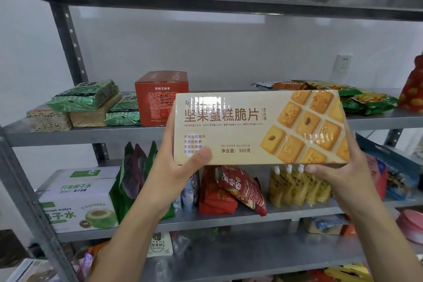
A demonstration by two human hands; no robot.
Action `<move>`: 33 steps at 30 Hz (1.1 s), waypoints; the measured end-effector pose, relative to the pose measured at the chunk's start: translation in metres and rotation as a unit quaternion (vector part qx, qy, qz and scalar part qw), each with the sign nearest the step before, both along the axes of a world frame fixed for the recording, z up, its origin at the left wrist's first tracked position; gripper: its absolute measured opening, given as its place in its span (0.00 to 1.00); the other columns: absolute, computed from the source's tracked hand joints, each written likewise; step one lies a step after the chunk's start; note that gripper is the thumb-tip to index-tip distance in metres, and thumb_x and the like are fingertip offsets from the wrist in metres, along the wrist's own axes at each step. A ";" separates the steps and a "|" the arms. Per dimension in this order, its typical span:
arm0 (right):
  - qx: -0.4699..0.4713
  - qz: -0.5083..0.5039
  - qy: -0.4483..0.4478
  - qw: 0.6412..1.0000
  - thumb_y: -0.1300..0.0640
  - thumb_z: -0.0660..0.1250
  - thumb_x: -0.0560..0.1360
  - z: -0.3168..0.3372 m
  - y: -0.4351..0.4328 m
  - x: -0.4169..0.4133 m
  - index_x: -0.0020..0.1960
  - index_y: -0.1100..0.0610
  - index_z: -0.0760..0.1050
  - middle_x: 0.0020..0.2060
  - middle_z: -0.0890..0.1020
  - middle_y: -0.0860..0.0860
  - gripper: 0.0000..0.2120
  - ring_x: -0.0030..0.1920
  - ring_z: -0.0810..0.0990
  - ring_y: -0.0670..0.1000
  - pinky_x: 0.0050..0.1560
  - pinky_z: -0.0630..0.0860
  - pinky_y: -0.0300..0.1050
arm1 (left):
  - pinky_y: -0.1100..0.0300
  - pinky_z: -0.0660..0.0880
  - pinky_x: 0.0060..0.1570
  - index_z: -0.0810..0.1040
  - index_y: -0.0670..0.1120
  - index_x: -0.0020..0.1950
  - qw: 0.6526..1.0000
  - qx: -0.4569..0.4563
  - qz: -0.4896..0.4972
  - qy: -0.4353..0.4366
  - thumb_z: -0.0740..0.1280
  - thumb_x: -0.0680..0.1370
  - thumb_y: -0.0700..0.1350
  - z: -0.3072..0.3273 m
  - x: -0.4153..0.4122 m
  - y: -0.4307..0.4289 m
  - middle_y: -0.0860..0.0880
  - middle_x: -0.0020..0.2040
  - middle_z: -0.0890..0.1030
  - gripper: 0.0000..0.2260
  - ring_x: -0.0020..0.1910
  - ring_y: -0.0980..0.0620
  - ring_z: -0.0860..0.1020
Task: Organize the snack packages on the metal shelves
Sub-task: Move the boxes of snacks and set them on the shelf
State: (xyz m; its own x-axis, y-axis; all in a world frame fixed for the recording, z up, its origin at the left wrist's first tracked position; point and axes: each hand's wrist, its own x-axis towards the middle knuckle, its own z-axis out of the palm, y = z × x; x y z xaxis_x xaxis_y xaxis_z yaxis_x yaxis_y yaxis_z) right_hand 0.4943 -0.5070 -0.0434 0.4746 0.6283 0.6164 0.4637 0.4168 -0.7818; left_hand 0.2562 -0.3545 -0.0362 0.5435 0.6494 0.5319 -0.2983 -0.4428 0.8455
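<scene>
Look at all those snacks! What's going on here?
A person is sorting snacks on metal shelves. Both hands hold one wide beige biscuit box up in front of the shelves: the left hand grips its left end, the right hand its lower right corner. It is not on a shelf yet. Behind it sits a red box, with green packets to its left.

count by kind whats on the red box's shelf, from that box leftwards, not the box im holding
green packs: 2
brown blocks: 2
red box: 1
total: 5
left out: the biscuit box, gripped by the left hand and right hand
</scene>
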 end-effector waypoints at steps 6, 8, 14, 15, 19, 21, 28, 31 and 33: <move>-0.021 0.028 -0.006 0.999 0.27 0.75 0.50 0.002 -0.004 -0.002 0.79 0.51 0.51 0.62 0.78 0.37 0.66 0.62 0.77 0.39 0.55 0.74 0.30 | 0.67 0.77 0.53 0.59 0.58 0.77 0.999 -0.015 0.008 -0.031 0.66 0.73 0.48 0.000 0.002 0.003 0.58 0.60 0.80 0.33 0.61 0.58 0.78; -0.040 0.023 -0.012 0.999 0.31 0.78 0.51 -0.001 -0.005 0.002 0.78 0.50 0.53 0.61 0.78 0.37 0.64 0.61 0.77 0.39 0.56 0.74 0.31 | 0.58 0.77 0.58 0.59 0.57 0.77 0.999 -0.015 -0.002 -0.037 0.66 0.74 0.48 0.003 0.000 0.007 0.55 0.62 0.80 0.33 0.62 0.54 0.78; -0.053 -0.134 -0.046 0.989 0.64 0.81 0.61 -0.012 0.010 0.028 0.63 0.59 0.74 0.53 0.81 0.49 0.33 0.53 0.77 0.34 0.61 0.75 0.44 | 0.47 0.74 0.64 0.56 0.61 0.78 0.997 -0.041 -0.043 -0.047 0.66 0.76 0.44 0.005 0.002 0.014 0.52 0.66 0.78 0.34 0.65 0.49 0.76; -0.049 -0.142 -0.039 0.988 0.64 0.79 0.62 -0.010 0.012 0.032 0.63 0.62 0.74 0.51 0.81 0.47 0.31 0.50 0.77 0.32 0.59 0.75 0.38 | 0.48 0.74 0.64 0.56 0.61 0.78 0.996 -0.044 -0.051 -0.053 0.66 0.77 0.45 0.004 0.003 0.015 0.51 0.67 0.77 0.33 0.66 0.48 0.76; -0.080 -0.132 -0.024 0.988 0.60 0.73 0.64 0.006 0.013 0.030 0.33 0.46 0.75 0.23 0.78 0.39 0.11 0.30 0.74 0.29 0.35 0.69 0.23 | 0.47 0.76 0.60 0.60 0.59 0.77 0.990 -0.065 -0.089 -0.086 0.75 0.71 0.52 0.005 0.006 0.020 0.46 0.69 0.75 0.38 0.66 0.43 0.75; -0.051 -0.106 -0.016 0.993 0.68 0.72 0.63 0.010 0.011 0.034 0.35 0.53 0.71 0.25 0.77 0.40 0.14 0.29 0.74 0.29 0.32 0.68 0.22 | 0.50 0.78 0.58 0.60 0.57 0.77 0.989 -0.059 -0.097 -0.094 0.75 0.71 0.53 0.007 0.008 0.024 0.43 0.70 0.74 0.38 0.66 0.42 0.75; -0.019 0.104 0.149 0.983 0.45 0.85 0.40 0.011 0.000 0.043 0.66 0.61 0.68 0.42 0.85 0.44 0.58 0.42 0.84 0.42 0.38 0.80 0.36 | 0.53 0.78 0.55 0.61 0.51 0.77 0.983 -0.051 -0.126 -0.123 0.70 0.77 0.50 0.011 0.008 0.036 0.43 0.68 0.75 0.31 0.62 0.46 0.78; 0.030 0.237 0.236 0.942 0.50 0.86 0.40 0.003 0.006 0.031 0.53 0.54 0.83 0.46 0.86 0.51 0.41 0.45 0.85 0.49 0.39 0.82 0.42 | 0.49 0.78 0.57 0.61 0.52 0.77 0.982 -0.065 -0.131 -0.115 0.74 0.73 0.53 0.013 0.011 0.038 0.43 0.70 0.73 0.36 0.64 0.44 0.76; 0.043 0.262 0.242 0.933 0.52 0.86 0.45 0.000 0.010 0.025 0.51 0.53 0.85 0.49 0.85 0.53 0.34 0.48 0.85 0.52 0.42 0.82 0.46 | 0.45 0.76 0.60 0.61 0.52 0.78 0.982 -0.075 -0.124 -0.117 0.74 0.73 0.54 0.014 0.013 0.040 0.43 0.71 0.72 0.37 0.67 0.43 0.74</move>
